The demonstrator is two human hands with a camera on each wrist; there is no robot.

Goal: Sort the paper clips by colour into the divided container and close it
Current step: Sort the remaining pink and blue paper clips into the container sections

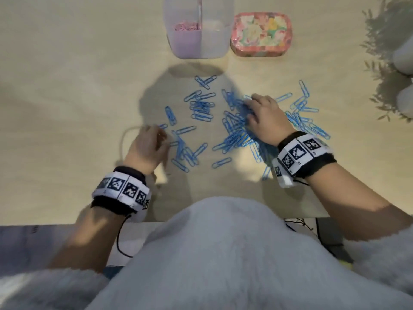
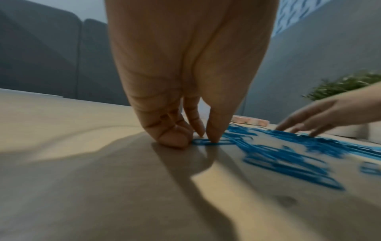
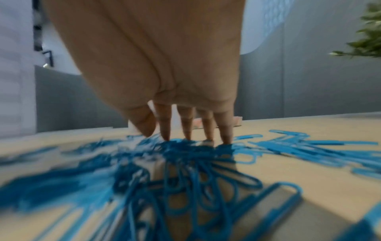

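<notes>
Several blue paper clips (image 1: 234, 126) lie scattered over the beige table. My left hand (image 1: 149, 144) is at their left edge. In the left wrist view its curled fingers and thumb (image 2: 207, 137) pinch one blue clip (image 2: 224, 143) against the table. My right hand (image 1: 263, 115) rests on the densest heap, fingers straight and spread, tips (image 3: 186, 137) touching the clips (image 3: 185, 163). The translucent divided container (image 1: 214, 45) stands open at the far centre, with pink clips (image 1: 186, 26) in its left compartment. Its right compartment looks empty.
A pink floral lid or tin (image 1: 261, 34) lies right of the container. White pots (image 1: 404, 57) and plant shadows sit at the right edge. A pale loop (image 1: 125, 139) lies beside my left hand. The table's front edge (image 1: 55, 223) is close to my body.
</notes>
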